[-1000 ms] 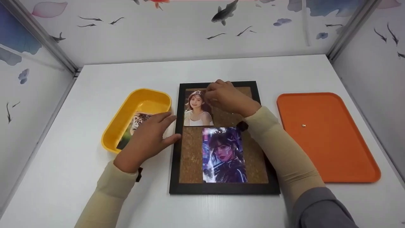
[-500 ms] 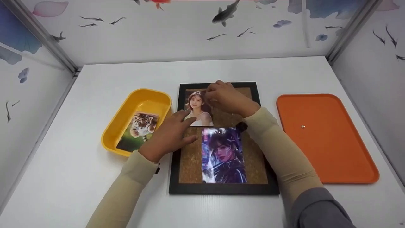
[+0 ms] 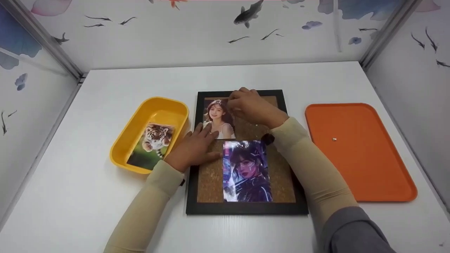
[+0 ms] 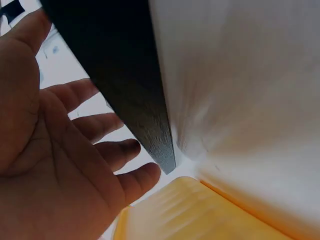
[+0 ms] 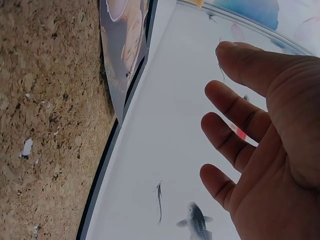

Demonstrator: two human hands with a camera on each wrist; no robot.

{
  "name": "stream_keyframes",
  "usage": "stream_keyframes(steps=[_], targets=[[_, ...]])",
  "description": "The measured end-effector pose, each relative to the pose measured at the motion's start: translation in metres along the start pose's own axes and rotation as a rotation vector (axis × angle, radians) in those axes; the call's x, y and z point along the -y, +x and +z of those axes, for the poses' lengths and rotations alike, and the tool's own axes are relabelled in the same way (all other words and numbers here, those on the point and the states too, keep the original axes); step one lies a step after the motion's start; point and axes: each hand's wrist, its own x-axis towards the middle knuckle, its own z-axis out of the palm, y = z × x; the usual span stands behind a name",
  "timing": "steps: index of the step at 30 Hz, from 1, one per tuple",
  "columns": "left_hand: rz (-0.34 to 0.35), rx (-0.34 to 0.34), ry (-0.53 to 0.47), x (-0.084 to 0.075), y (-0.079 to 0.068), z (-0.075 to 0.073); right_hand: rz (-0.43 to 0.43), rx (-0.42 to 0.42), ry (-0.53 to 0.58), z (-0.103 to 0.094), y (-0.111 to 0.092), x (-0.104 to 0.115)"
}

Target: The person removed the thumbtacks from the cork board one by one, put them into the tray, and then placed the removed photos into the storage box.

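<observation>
A portrait photo [image 3: 223, 130] lies at the upper left of a black-framed cork board [image 3: 211, 189]. My left hand [image 3: 191, 149] rests over the frame's left side, fingertips at the photo's lower left and thumb on the cork. Over the photo's upper right corner, my right hand [image 3: 251, 109] has curled fingers; whether they pinch something small is hidden. In the right wrist view the photo's corner [image 5: 120, 107] stands slightly off the cork. A purple photo [image 3: 248, 172] lies lower on the board, with a small shiny dot at its top edge.
Left of the board stands a yellow bin [image 3: 119, 147] holding a tiger photo [image 3: 151, 144]. An orange tray [image 3: 362, 165] to the right bears one small shiny piece [image 3: 334, 139]. Printed walls enclose the white table [image 3: 63, 168] at the back and sides.
My left hand has moved right from over the yellow bin onto the board and portrait photo, uncovering the tiger photo. My right hand stays at the portrait photo's upper right corner.
</observation>
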Motion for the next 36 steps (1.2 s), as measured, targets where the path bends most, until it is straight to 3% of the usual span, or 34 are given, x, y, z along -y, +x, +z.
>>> stream_keyframes(steps=[7,20,27,36], targets=[[-0.01,0.039,0.01,0.0,0.005,-0.001,0.021,0.016,-0.001,0.001,0.001,0.001],[-0.049,0.098,-0.072,-0.002,0.014,-0.01,0.017,0.016,0.029,0.002,-0.001,-0.001],[-0.018,0.085,-0.042,0.0,0.024,-0.011,0.016,-0.004,0.048,-0.001,-0.007,-0.004],[-0.035,0.153,-0.009,-0.003,0.026,-0.011,0.033,-0.006,0.026,-0.011,-0.018,-0.012]])
